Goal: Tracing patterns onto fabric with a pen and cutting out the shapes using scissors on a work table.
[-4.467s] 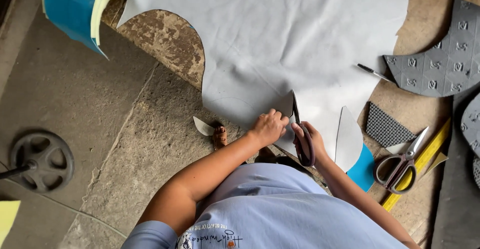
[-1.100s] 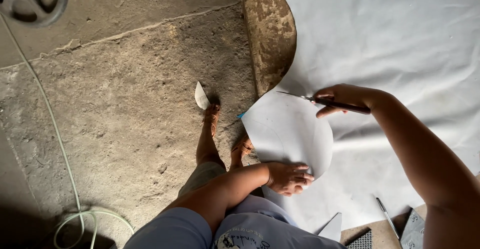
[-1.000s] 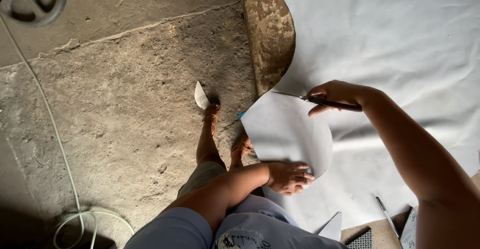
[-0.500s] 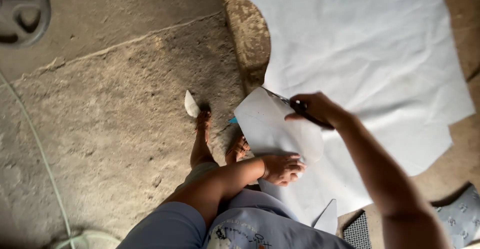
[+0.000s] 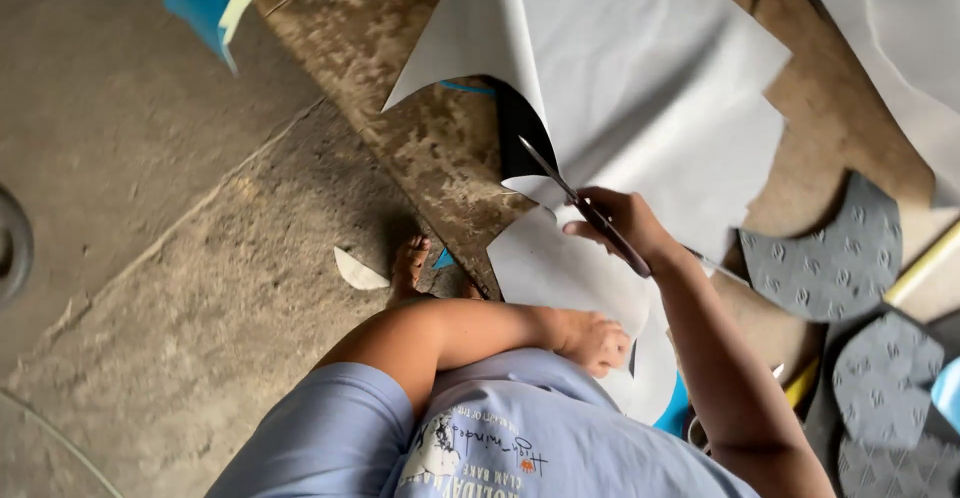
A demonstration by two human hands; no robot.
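Several grey sole pieces (image 5: 835,253) beside white sheet (image 5: 640,78)

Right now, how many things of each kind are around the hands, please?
Scissors: 1
Large grey sheets: 1
Cut grey pieces: 1
Dark patterned sole pieces: 3
Small offcuts on the floor: 1
Total: 7

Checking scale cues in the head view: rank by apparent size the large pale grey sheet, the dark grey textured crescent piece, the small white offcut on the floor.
1. Large pale grey sheet
2. Dark grey textured crescent piece
3. Small white offcut
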